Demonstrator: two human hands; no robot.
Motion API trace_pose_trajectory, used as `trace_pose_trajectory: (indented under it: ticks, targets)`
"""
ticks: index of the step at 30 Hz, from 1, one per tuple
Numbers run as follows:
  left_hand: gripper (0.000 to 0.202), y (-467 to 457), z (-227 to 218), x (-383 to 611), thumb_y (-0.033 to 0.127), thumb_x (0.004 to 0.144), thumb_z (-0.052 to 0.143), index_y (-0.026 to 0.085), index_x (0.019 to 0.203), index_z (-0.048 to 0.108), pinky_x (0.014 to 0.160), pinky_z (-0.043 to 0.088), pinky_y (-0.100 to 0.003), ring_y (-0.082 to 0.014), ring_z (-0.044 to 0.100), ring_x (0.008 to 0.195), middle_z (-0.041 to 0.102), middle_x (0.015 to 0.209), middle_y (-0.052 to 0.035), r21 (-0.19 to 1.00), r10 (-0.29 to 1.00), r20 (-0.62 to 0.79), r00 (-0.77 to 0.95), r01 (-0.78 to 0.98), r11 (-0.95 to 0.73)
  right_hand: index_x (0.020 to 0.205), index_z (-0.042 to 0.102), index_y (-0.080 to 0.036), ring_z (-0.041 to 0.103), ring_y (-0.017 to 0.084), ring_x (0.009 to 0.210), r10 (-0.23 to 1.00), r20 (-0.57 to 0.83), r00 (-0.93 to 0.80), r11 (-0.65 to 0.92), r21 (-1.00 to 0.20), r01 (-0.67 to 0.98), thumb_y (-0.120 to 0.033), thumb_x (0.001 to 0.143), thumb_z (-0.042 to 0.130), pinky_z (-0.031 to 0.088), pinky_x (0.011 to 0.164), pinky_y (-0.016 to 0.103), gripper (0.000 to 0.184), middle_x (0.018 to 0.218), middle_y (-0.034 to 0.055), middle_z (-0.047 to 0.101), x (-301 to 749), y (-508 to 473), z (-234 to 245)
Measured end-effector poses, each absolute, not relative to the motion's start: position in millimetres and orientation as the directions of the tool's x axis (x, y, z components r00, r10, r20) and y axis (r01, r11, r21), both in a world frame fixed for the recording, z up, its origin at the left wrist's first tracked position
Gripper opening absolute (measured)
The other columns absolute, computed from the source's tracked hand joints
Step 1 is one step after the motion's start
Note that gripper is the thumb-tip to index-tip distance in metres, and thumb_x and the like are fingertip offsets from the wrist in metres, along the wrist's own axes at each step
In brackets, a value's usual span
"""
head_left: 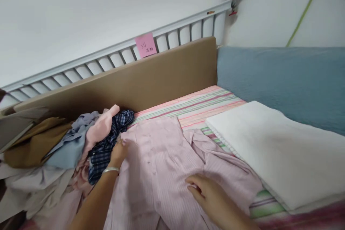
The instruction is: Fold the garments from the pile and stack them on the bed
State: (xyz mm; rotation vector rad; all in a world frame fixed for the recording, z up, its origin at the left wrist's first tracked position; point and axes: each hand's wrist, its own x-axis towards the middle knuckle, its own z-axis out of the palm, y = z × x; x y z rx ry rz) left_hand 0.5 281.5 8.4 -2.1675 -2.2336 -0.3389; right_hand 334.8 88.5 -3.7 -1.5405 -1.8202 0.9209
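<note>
A pale pink, finely striped button-up shirt [169, 165] lies front side up, its row of buttons running down the middle. The sleeve on the right spreads outward with folds in it. My left hand [118, 154], with a light band around the wrist, pinches the shirt's left edge near the upper part. Over the right half of the shirt front is my right hand [206, 192], thumb and fingers apart with nothing between them. A dark blue checked garment [101, 156] lies crumpled just left of my left hand.
A heap with a brown garment [40, 140], a light blue garment [70, 147] and pink cloth [101, 129] fills the left. A folded white cloth [277, 151] lies right on the striped sheet [188, 104]. Behind stand a brown board [167, 75], blue panel [280, 79] and radiator [115, 59].
</note>
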Motion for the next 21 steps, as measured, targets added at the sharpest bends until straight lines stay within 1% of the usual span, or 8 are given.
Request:
trace_pose_trajectory:
  ticks: [3,6,8,11,15,18,20,21]
  targets:
    - [0.043,278,4,32,0.029,0.089,0.041,0.005,0.123,0.048,0.102,0.038,-0.045,-0.0281,0.049,0.121,0.054,0.127,-0.0211,0.123,0.986,0.164,0.035,0.991,-0.055,0.099,0.067,-0.022,0.063,0.019,0.087,0.992,0.071,-0.102,0.118,-0.792,0.599,-0.025,0.086,0.042,0.047,0.079,0.030,0.028,0.094,0.0052,0.069,352,93,1]
    - [0.044,255,-11,90,0.031,0.089,0.039,0.017,0.131,0.046,0.108,0.033,-0.039,-0.0241,0.037,0.132,0.044,0.142,-0.0107,0.125,0.967,0.135,0.215,0.965,-0.232,0.101,0.066,-0.020,0.060,0.021,0.100,0.964,0.257,0.071,0.140,-0.713,0.687,-0.023,0.086,0.042,0.045,0.089,0.035,0.029,0.104,0.0084,0.066,380,107,5]
    - [0.046,234,-21,128,0.035,0.091,0.035,0.022,0.134,0.043,0.109,0.032,-0.041,-0.0236,0.032,0.135,0.041,0.144,-0.0068,0.132,0.948,0.118,0.297,0.941,-0.311,0.106,0.066,-0.017,0.054,0.024,0.112,0.923,0.333,0.192,0.070,-0.637,0.767,-0.020,0.085,0.043,0.042,0.097,0.039,0.031,0.118,0.0117,0.061,399,117,6]
    - [0.048,209,-33,168,0.040,0.092,0.030,0.026,0.137,0.040,0.107,0.031,-0.053,-0.0273,0.028,0.137,0.037,0.147,-0.0061,0.117,0.932,0.093,0.350,0.926,-0.360,0.116,0.061,-0.013,0.047,0.026,0.121,0.911,0.305,0.278,-0.068,-0.554,0.830,-0.019,0.086,0.044,0.038,0.101,0.040,0.035,0.132,0.0154,0.051,414,127,2]
    - [0.047,195,-43,186,0.038,0.092,0.030,0.027,0.138,0.037,0.109,0.024,-0.058,-0.0286,0.021,0.140,0.027,0.151,-0.0058,0.008,0.931,0.108,0.350,0.936,-0.353,0.130,0.049,-0.012,0.056,0.025,0.107,0.932,0.200,0.304,-0.165,-0.513,0.842,-0.025,0.087,0.047,0.044,0.085,0.034,0.044,0.119,0.0156,0.059,406,133,-11]
    - [0.048,194,-44,187,0.038,0.093,0.030,0.028,0.139,0.035,0.110,0.024,-0.055,-0.0277,0.021,0.140,0.025,0.151,-0.0048,-0.037,0.933,0.094,0.346,0.938,-0.345,0.109,0.062,-0.016,0.061,0.023,0.083,0.937,0.101,0.334,-0.240,-0.511,0.825,-0.023,0.083,0.050,0.042,0.069,0.031,0.030,0.096,0.0112,0.066,400,133,-16]
    - [0.048,195,-43,187,0.038,0.093,0.030,0.028,0.140,0.034,0.110,0.025,-0.055,-0.0271,0.022,0.140,0.026,0.151,-0.0037,-0.049,0.937,0.079,0.339,0.941,-0.336,0.080,0.065,-0.017,0.059,0.020,0.071,0.930,0.068,0.361,-0.244,-0.620,0.746,-0.025,0.083,0.048,0.038,0.062,0.029,0.019,0.077,0.0062,0.065,405,132,-12]
    - [0.048,195,-42,187,0.038,0.093,0.031,0.028,0.140,0.034,0.110,0.025,-0.054,-0.0269,0.022,0.140,0.026,0.151,-0.0034,-0.054,0.940,0.077,0.333,0.943,-0.330,0.070,0.062,-0.018,0.056,0.018,0.065,0.922,0.071,0.380,-0.221,-0.709,0.669,-0.028,0.083,0.048,0.035,0.060,0.027,0.022,0.068,0.0036,0.061,409,131,-8]
